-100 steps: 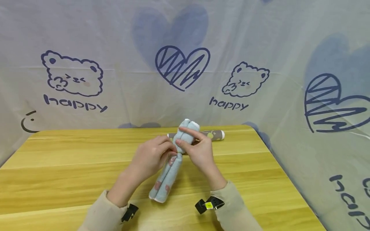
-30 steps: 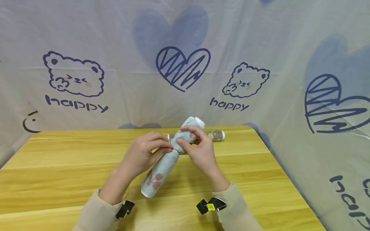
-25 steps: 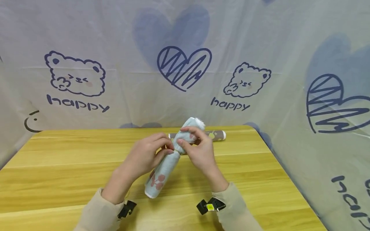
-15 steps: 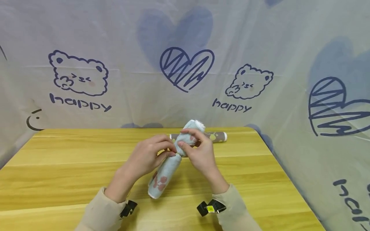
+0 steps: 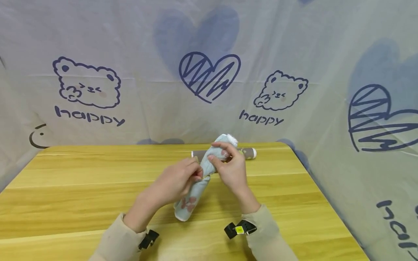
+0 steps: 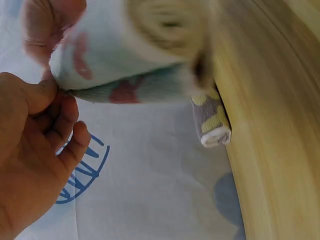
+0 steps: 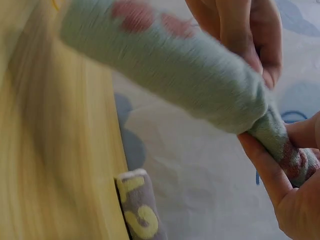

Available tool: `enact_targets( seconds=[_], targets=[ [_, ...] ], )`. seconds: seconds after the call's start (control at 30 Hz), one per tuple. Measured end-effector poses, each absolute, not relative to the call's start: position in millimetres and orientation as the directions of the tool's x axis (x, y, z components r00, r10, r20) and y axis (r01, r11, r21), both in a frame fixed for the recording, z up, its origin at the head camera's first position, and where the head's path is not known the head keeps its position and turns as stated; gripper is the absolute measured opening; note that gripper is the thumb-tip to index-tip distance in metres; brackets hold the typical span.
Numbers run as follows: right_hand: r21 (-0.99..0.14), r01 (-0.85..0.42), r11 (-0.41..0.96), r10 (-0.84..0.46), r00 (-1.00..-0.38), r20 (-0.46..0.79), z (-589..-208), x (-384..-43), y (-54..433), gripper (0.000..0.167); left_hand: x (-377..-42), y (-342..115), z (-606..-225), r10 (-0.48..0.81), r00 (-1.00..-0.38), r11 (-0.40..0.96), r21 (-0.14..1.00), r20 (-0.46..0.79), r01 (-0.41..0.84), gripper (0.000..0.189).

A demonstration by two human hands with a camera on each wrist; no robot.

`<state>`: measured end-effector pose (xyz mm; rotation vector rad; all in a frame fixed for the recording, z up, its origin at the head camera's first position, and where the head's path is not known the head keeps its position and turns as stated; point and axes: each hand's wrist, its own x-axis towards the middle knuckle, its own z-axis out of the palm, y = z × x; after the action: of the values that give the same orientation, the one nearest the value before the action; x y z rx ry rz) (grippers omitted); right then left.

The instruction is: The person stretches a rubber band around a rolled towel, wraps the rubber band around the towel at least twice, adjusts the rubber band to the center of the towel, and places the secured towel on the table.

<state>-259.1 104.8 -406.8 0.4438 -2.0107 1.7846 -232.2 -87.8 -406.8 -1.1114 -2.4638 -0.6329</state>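
A light blue rolled towel [image 5: 192, 195] with pink prints is held slanting over the table, pinched in to a narrow waist near its middle. A thin yellowish band shows at that waist in the head view. My left hand [image 5: 177, 181] pinches at the waist with thumb and curled fingers. With thumb and fingers, my right hand [image 5: 233, 170] grips the upper half, whose white end [image 5: 233, 140] sticks out above the fingers. The left wrist view shows the towel's spiral end [image 6: 167, 22]; in the right wrist view the long lower half [image 7: 165, 65] is close to the camera.
A grey-brown rolled towel [image 5: 249, 153] with yellow prints lies across the table's back edge, partly hidden behind the blue one. The wooden table [image 5: 81, 188] reaches back to a hanging cloth [image 5: 147, 101] with blue drawings, which also covers the right side.
The blue towel has turned over in my hands, its lengthwise groove giving way to a rounded printed side. Lately it has shifted slightly right, and my left fingers have curled more tightly at the waist.
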Motion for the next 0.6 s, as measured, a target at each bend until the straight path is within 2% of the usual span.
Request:
enact_targets(
  seconds=[0.1,0.23,0.37,0.6],
  targets=[
    [-0.860,-0.495,0.121,0.027,-0.865,0.502,-404.9,-260.8,109.0,0.032,-231.0,-87.8,-406.6,0.596,-0.644,0.570,0.311,0.480,0.760,0.009],
    [-0.849,-0.513,0.127,-0.100,-0.858,0.504,-402.7,-258.4,109.8,0.035,-231.8,-93.2,-406.1,0.542,-0.671,0.575,0.360,0.505,0.735,0.011],
    [-0.842,-0.528,0.110,-0.204,-0.841,0.501,-402.4,-257.0,110.2,0.036,-232.7,-98.3,-404.1,0.522,-0.692,0.580,0.386,0.499,0.717,0.009],
    [-0.831,-0.545,0.113,-0.269,-0.822,0.502,-404.0,-258.9,111.6,0.043,-232.1,-99.2,-401.5,0.523,-0.692,0.565,0.405,0.499,0.719,0.010]
  ],
)
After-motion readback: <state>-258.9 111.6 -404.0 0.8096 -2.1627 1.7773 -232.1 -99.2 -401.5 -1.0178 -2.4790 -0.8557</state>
